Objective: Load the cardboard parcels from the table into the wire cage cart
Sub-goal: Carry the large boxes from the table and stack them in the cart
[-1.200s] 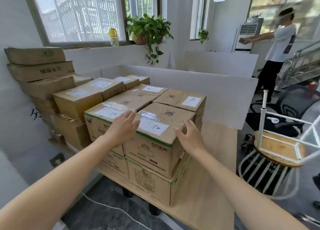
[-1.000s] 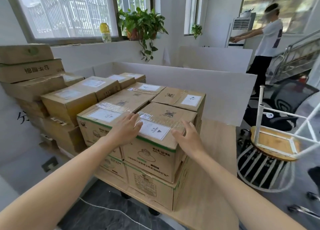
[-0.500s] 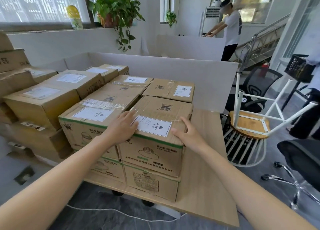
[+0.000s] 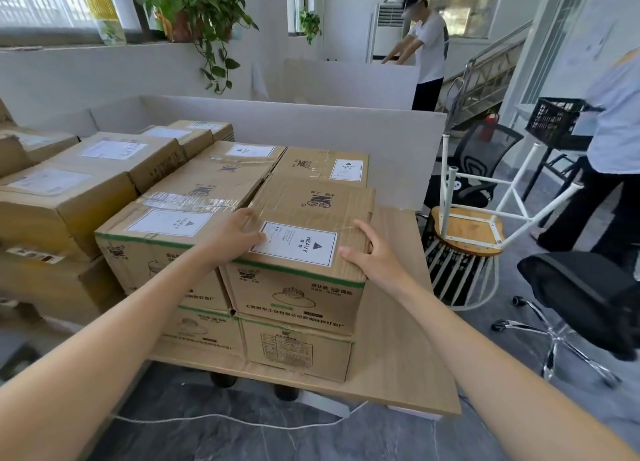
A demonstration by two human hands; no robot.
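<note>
Cardboard parcel (image 4: pixel 294 297) labelled HEAVY, stacked on a lower box (image 4: pixel 298 351) at the wooden table (image 4: pixel 398 356) front edge, left hand (image 4: pixel 235 237) flat on top, fingers together, right hand (image 4: pixel 372 252) on its right top edge, fingers slightly spread

Four cardboard parcels (image 4: pixel 311 200) are counted in the nearest top layer, two beneath them, and at least five further left. Also counted are one left hand (image 4: pixel 235 235), one right hand (image 4: pixel 372 252), two other persons (image 4: pixel 429 44), two potted plants (image 4: pixel 194 6), two office chairs (image 4: pixel 585 297) and one crate (image 4: pixel 554 122).
</note>
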